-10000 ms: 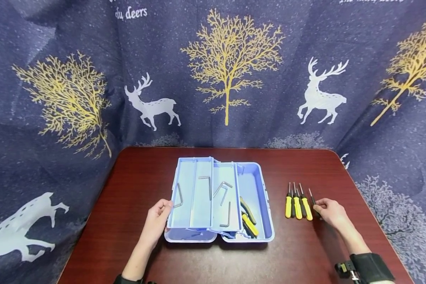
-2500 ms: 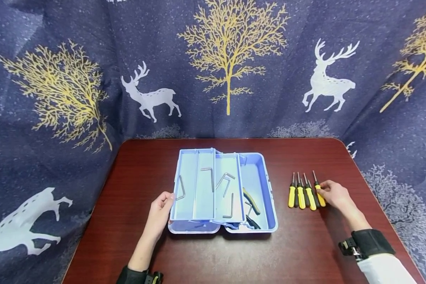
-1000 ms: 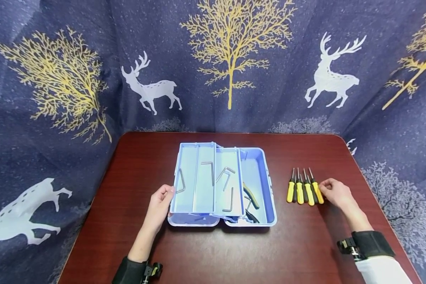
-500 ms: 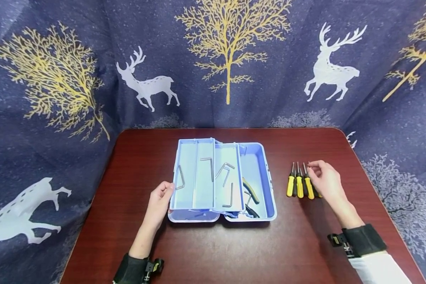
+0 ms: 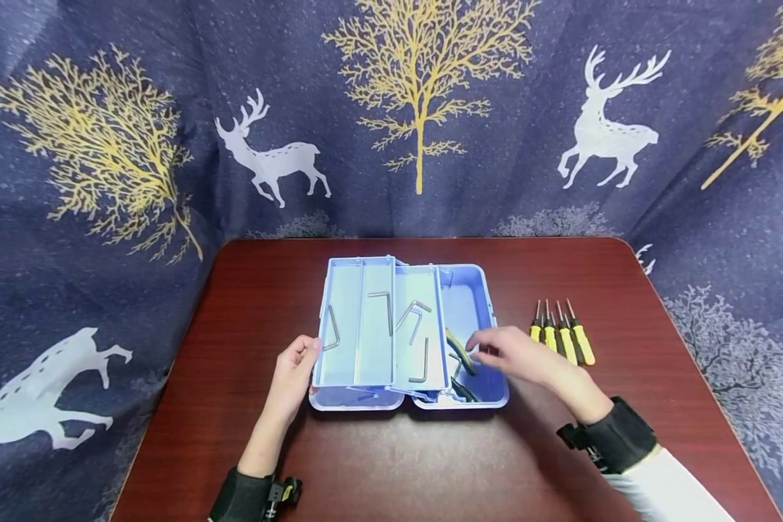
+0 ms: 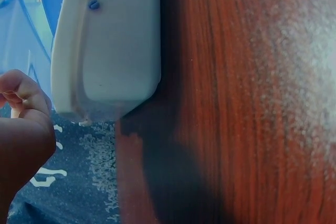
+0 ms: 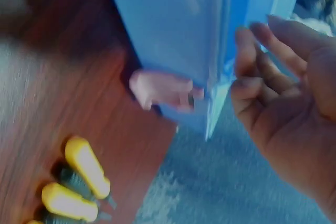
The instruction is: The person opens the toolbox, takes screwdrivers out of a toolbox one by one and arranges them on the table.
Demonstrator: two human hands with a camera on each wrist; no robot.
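A light blue toolbox (image 5: pixel 460 297) stands spread on the table, its stepped trays (image 5: pixel 344 279) fanned leftward. My left hand (image 5: pixel 295 370) grips the outer edge of the left tray between thumb and fingers; in the left wrist view that hand (image 6: pixel 26 124) shows at the box's side. My right hand (image 5: pixel 515 353) is over the deep compartment, fingers loosely bent with nothing between them. Beneath its fingertips lies a curved yellow-and-black plier handle (image 5: pixel 455 344). In the right wrist view the right hand (image 7: pixel 294 103) hovers by the box wall. Several L-shaped hex keys (image 5: pixel 389 312) lie in the trays.
Several yellow-and-black screwdrivers (image 5: pixel 565 344) lie in a row right of the box, tips pointing away. A pink latch (image 7: pixel 160 88) juts from the box's side. A black handle (image 5: pixel 463 391) lies in the compartment's near corner. Behind the table (image 5: pixel 391 457) hangs a dark blue deer-print cloth (image 5: pixel 483 203).
The right hand has moved left from the screwdrivers to over the toolbox. Since ten seconds ago, a yellow-handled screwdriver has left the box and the row has grown. The left hand keeps its grip.
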